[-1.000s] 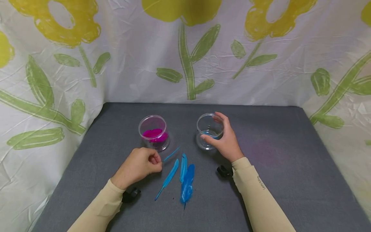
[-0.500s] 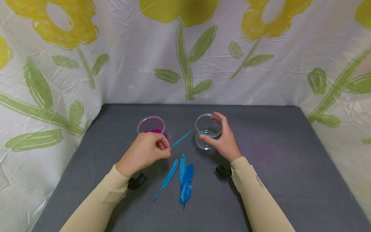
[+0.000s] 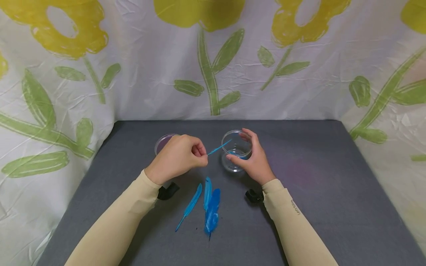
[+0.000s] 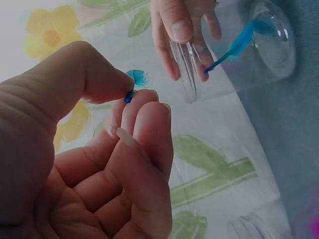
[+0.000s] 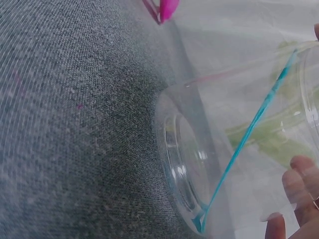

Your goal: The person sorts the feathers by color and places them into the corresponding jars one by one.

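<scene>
My left hand (image 3: 179, 157) pinches a thin blue feather (image 3: 217, 149) between thumb and fingertips. The feather slants up to the right, its far end overlapping the mouth of a clear plastic jar (image 3: 229, 167) in the head view. In the left wrist view, only a tuft of that held feather (image 4: 138, 77) shows past the thumb. My right hand (image 3: 255, 162) grips the jar from the right, thumb in front and fingers behind near the rim. Another blue feather (image 5: 246, 134) leans diagonally inside this jar, reaching from its base up the wall.
Several blue feathers lie on the dark grey cloth: a slim one (image 3: 191, 205) at left, a light one (image 3: 208, 192) and a broader, darker one (image 3: 213, 214). A second clear jar (image 3: 159, 145) stands behind my left hand, mostly hidden. Something bright pink (image 5: 169, 7) shows beyond the gripped jar.
My left hand has moved up and right with the pinched feather, from in front of the second jar to the gripped jar's rim. The right hand keeps its hold.
</scene>
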The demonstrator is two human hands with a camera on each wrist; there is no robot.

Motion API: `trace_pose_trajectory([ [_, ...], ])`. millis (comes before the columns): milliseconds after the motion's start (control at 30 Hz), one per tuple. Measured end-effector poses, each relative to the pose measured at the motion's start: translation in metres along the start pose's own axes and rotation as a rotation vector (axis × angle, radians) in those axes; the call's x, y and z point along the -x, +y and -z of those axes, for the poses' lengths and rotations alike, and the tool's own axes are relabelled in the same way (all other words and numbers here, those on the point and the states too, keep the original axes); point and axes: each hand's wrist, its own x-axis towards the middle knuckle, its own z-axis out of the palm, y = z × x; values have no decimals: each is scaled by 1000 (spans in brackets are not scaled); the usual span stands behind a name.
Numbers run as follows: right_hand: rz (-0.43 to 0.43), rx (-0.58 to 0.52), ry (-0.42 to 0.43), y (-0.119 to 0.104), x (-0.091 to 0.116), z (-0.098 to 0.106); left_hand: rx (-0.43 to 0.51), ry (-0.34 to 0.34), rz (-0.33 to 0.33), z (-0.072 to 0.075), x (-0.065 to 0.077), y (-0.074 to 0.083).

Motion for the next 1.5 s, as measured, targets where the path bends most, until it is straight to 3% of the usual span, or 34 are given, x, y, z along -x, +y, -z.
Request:
trace_pose_trajectory([
  [500, 7, -12, 1, 0, 0, 1, -75, -59, -3, -4, -37, 23],
  [1500, 8, -30, -16, 2, -2, 4, -134, -152, 21, -27, -72, 40],
])
